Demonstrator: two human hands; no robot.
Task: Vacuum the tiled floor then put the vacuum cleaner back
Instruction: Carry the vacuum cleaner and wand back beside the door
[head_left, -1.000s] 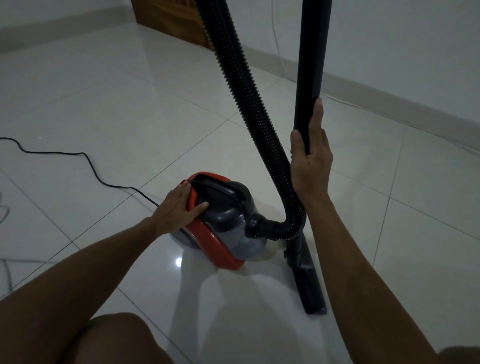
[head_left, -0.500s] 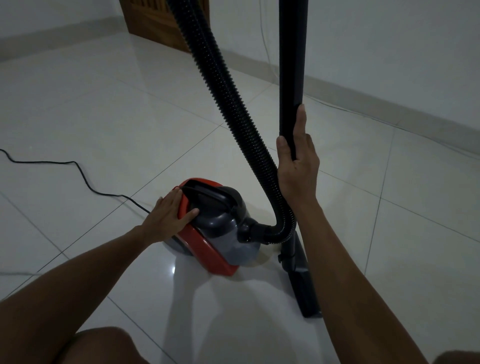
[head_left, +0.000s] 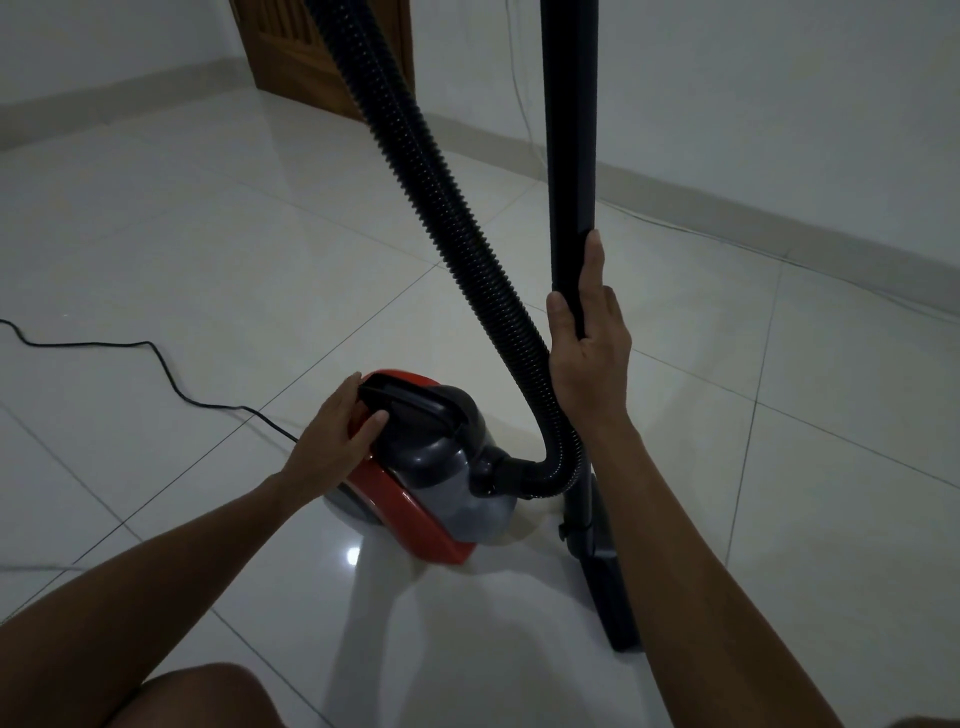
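A red and grey canister vacuum cleaner (head_left: 436, 483) sits on the white tiled floor (head_left: 208, 249) in the middle of the view. My left hand (head_left: 337, 431) rests on its rear top, thumb against the black carry handle (head_left: 410, 402), fingers spread over the red shell. A black ribbed hose (head_left: 447, 228) curves up from the canister's front. My right hand (head_left: 587, 353) grips the upright black wand (head_left: 569, 156). The wand runs down to the black floor nozzle (head_left: 608, 587), which lies flat on the tiles to the right of the canister.
A black power cord (head_left: 156, 358) trails across the floor from the left edge to the canister's back. A wooden door (head_left: 306, 57) stands at the far corner. Walls with grey skirting (head_left: 779, 228) run along the right, with a thin wire at their base. My knee (head_left: 197, 696) shows at the bottom.
My left hand has slid slightly up the canister, the thumb now against the carry handle. My right hand keeps its hold on the wand; the view shifted a little.
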